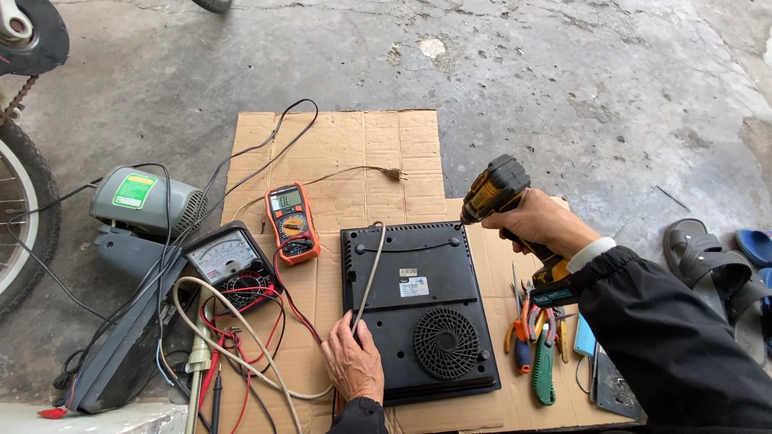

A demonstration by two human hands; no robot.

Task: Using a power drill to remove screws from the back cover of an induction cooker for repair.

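Note:
A black flat cooker [418,309] lies upside down on cardboard [346,153], its round fan grille [445,343] facing up. My left hand [354,362] rests on its near left edge, pressing on the grey power cord [368,277] that runs across the base. My right hand [543,223] grips a yellow and black cordless drill [497,191]. The drill's tip points down at the cooker's far right corner.
An orange digital multimeter [291,223] and a black analog meter [229,261] lie left of the cooker among red and black leads. A grey motor [145,201] sits further left. Pliers and screwdrivers [535,337] lie right. Sandals [712,265] and a bicycle wheel [20,217] flank the area.

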